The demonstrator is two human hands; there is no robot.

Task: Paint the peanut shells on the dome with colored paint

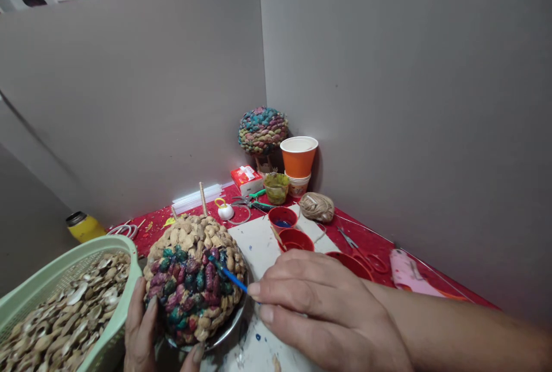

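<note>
A dome of peanut shells [195,271] sits on a metal plate [228,329], part bare tan, part painted blue, green and maroon. A wooden stick [202,198] pokes up from its top. My left hand [144,332] cups the dome and plate from below at the near left. My right hand [319,311] pinches a thin blue-handled brush [230,275] whose tip touches the painted shells. Small red cups of paint [283,218] stand just beyond the brush hand.
A pale green basket [110,248] of loose shells is at the left. On the red, paint-spotted table: a finished painted dome [263,129], orange paper cups [298,156], a twine ball [317,207], scissors [360,248], pliers [252,202], a yellow bottle [84,225]. Grey walls close the corner.
</note>
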